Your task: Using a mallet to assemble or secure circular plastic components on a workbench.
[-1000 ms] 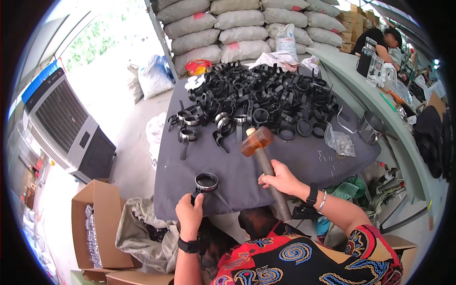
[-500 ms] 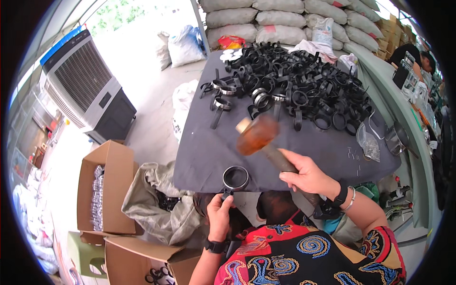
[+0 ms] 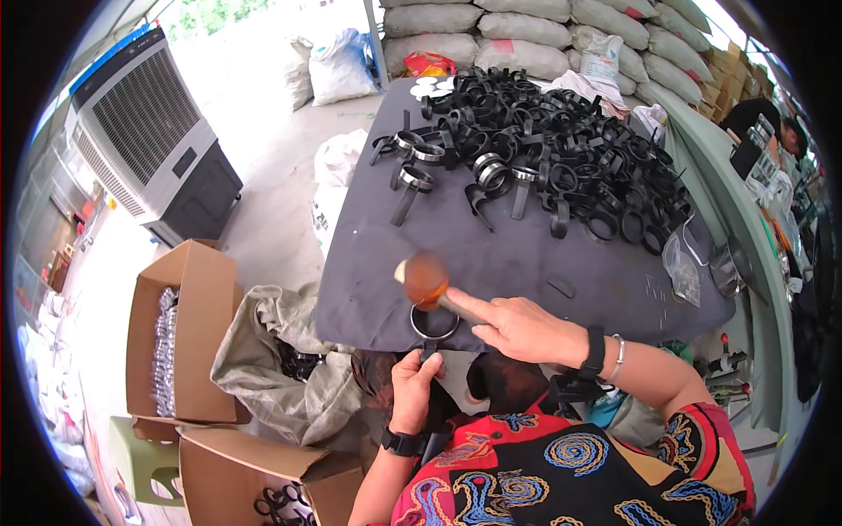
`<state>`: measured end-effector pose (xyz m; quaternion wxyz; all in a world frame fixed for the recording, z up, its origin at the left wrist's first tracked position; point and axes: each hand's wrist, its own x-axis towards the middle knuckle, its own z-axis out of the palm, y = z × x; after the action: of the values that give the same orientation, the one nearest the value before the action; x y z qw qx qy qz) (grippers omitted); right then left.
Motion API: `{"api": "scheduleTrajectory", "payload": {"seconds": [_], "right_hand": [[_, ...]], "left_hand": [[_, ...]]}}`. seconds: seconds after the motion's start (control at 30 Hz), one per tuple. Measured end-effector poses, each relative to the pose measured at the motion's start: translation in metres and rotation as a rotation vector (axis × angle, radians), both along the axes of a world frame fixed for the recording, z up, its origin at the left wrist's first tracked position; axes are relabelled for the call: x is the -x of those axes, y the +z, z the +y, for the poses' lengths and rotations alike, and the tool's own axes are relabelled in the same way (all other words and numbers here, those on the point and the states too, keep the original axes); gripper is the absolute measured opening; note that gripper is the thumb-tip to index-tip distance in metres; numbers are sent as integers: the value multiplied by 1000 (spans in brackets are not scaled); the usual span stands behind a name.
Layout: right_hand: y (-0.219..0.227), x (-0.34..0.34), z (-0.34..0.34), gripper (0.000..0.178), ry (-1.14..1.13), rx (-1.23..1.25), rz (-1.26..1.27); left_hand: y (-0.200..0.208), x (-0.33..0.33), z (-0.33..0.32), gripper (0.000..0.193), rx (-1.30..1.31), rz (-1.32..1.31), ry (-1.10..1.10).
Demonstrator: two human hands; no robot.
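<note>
Left hand (image 3: pixel 412 391): gripping ring (image 3: pixel 435 338)
Right hand (image 3: pixel 524 328): gripping mallet (image 3: pixel 426 280)
Ring: 12 o'clock from left hand, 9 o'clock from right hand

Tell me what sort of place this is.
Probably a small workshop or factory floor: a heap of black rings with handles lies on the table, sacks are stacked beyond it, and the right hand grips a mallet.
</note>
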<state>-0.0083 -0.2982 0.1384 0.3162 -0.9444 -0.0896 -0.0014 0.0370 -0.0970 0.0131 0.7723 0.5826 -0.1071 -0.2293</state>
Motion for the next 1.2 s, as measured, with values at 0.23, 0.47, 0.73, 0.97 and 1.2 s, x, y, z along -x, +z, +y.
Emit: {"api": "scheduleTrajectory", "payload": {"seconds": [0.23,0.47,0.73,0.97,1.2], "right_hand": [[44,-17,-8,61,61,-107,-523],[-25,-14,-13,64,-78,-146,-178],[64,6,-16,60,-129,-356,-211],[4,19,-17,63,-298,-517,327],[25,53,-28,60,-220,-290,-308]], "left_hand": [[1,-6,1,16,-7,22,-12],[0,-4,-2,15,-38,20,-16],[2,-2,-1,15,9,4,4],[-4,-1,-1,16,-35,43,-21],[3,2,-1,12,17,7,-37]]}}
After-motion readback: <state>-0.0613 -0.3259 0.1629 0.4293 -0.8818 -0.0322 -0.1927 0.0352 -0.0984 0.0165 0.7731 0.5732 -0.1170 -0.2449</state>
